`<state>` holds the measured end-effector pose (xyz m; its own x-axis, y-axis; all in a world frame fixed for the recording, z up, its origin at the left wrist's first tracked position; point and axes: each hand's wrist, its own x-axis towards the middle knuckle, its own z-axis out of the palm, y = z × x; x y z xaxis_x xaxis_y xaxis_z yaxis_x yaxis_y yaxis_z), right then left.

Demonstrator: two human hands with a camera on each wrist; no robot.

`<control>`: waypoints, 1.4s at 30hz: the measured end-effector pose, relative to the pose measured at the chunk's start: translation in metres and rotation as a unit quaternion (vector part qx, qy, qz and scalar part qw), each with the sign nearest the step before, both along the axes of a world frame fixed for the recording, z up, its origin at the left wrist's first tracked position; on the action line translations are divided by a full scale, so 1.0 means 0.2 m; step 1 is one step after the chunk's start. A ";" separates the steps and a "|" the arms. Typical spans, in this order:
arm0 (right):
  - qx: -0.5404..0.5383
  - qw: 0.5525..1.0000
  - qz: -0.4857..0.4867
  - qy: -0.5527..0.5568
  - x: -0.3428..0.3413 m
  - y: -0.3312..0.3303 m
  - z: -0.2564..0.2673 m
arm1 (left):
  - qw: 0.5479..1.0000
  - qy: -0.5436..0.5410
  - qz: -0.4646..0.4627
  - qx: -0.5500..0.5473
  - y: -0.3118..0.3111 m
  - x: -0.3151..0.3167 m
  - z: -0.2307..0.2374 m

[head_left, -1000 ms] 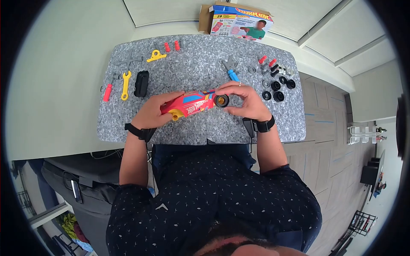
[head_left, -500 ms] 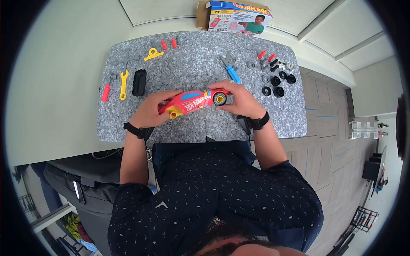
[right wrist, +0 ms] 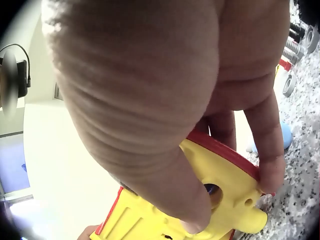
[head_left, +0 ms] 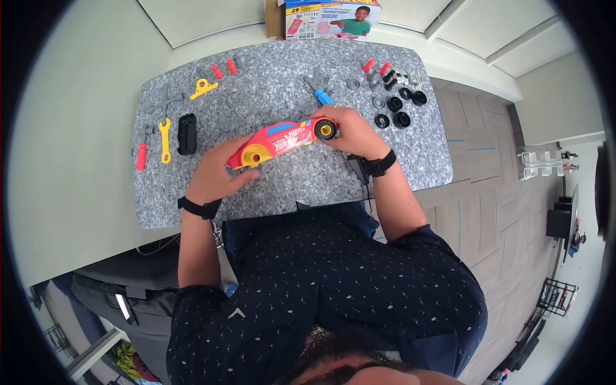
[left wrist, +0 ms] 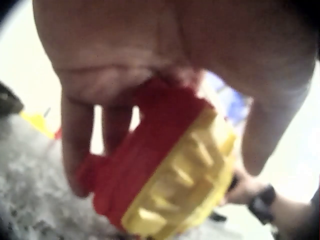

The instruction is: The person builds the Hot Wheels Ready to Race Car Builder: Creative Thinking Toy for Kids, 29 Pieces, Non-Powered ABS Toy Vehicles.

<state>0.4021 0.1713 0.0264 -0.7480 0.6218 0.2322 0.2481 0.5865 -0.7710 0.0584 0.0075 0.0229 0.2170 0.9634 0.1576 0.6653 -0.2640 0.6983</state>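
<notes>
Between both hands is a red toy car [head_left: 279,142] with blue windows and white lettering. My left hand [head_left: 217,172] holds its left end, fingers on the far side and the thumb standing off below. My right hand [head_left: 357,133] grips the other end, with its thumb against the yellow underside [right wrist: 232,175] near a round hole. At that end a black tyre [head_left: 333,132] surrounds a yellow hub. A bare yellow axle stub [head_left: 255,158] shows at the left end. The car's ridged yellow base [left wrist: 185,180] faces the left wrist view.
A blue-handled tool [head_left: 323,97] lies just beyond the right hand. Several black wheels [head_left: 401,119] and red pieces [head_left: 368,65] lie right on the speckled table [head_left: 256,199]. Leftward are a yellow wrench [head_left: 165,141], a black part [head_left: 187,134] and a red-handled tool [head_left: 141,156]. A box [head_left: 330,20] stands behind.
The right fingers have moved from around the tyre to the car's end, and the tyre has settled around its hub. The left thumb has come away from the car. The head view has shifted.
</notes>
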 end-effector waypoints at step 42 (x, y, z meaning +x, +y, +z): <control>-0.089 0.947 -0.306 0.037 0.32 0.24 -0.09 | 0.960 0.236 0.085 0.125 -0.02 0.52 0.10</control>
